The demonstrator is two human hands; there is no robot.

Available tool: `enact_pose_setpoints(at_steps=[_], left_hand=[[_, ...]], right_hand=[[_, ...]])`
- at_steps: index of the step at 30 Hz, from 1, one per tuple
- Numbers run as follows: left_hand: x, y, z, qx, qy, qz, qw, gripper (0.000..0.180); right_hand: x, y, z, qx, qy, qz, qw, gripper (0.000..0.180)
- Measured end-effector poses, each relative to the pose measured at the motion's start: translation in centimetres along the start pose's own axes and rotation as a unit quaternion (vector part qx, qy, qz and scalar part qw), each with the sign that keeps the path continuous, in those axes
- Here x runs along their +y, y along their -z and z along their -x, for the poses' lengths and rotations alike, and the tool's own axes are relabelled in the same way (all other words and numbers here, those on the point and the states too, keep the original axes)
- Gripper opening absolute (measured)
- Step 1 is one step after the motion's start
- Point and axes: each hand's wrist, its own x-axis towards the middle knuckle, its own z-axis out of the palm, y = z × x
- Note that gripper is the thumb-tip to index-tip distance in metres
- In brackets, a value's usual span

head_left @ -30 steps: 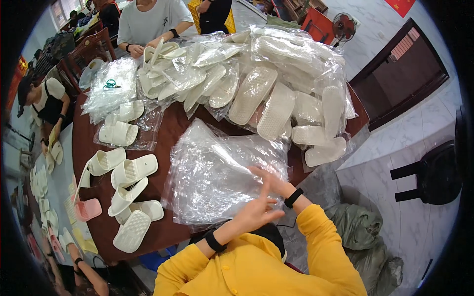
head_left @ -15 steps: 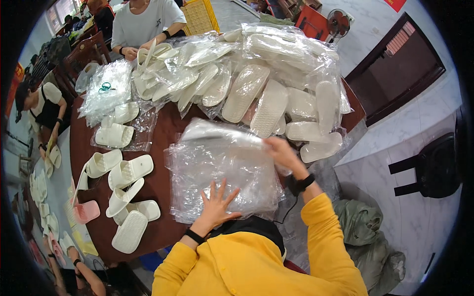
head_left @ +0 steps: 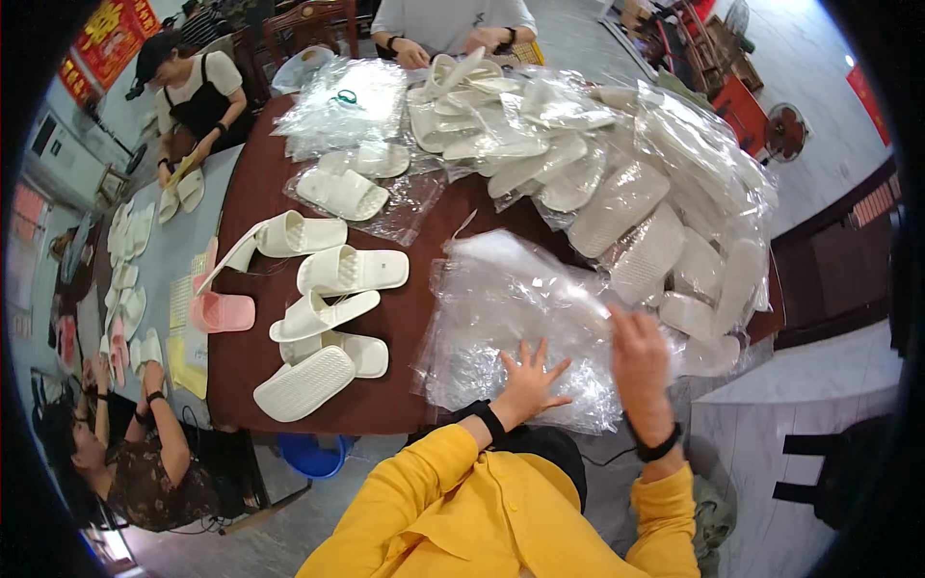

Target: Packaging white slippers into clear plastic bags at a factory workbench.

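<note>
The brown-covered table [head_left: 231,385] holds the clear plastic bags [head_left: 501,308] directly before me, right of the loose white slippers [head_left: 353,270]; my left hand [head_left: 530,385] rests on them, fingers spread; my right hand [head_left: 639,352] blurs at their right edge, pinching or not I cannot tell; the film seems light, limp, slippery, best gripped by an edge.

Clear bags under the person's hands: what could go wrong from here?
The clear bags overlap loosely, so some might cling and shift together under the left hand. They lie near the edge of the brown table and could slip off. The right hand is close to the bagged slippers and might nudge that pile.
</note>
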Motion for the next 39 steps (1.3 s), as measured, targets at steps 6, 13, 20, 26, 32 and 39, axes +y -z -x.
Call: enact_pose_setpoints(at_steps=[6, 13, 20, 26, 32, 39], left_hand=[[-5.5, 0.0, 3.9, 0.094, -0.102, 0.161, 0.977, 0.055], [-16.9, 5.5, 9.6, 0.332, 0.101, 0.092, 0.933, 0.053], [-26.6, 7.7, 11.4, 0.129, 0.376, -0.135, 0.907, 0.073], [-30.3, 7.1, 9.9, 0.066, 0.340, -0.237, 0.908, 0.080], [-32.1, 8.9, 11.0, 0.042, 0.331, -0.214, 0.918, 0.058], [-25.3, 16.8, 13.0, 0.209, 0.152, -0.172, 0.951, 0.063]], right_hand=[[4.4, -14.9, 6.8, -0.035, 0.005, 0.044, 0.998, 0.041], [6.2, -9.5, 4.8, -0.141, -0.038, -0.204, 0.968, 0.031], [10.5, -10.5, 9.3, -0.043, -0.179, -0.117, 0.976, 0.042], [9.1, -10.6, 10.1, -0.013, -0.202, -0.147, 0.968, 0.038], [10.0, -8.6, 10.7, 0.024, -0.272, -0.296, 0.915, 0.028], [20.3, -10.4, 15.9, 0.134, -0.441, -0.312, 0.831, 0.025]])
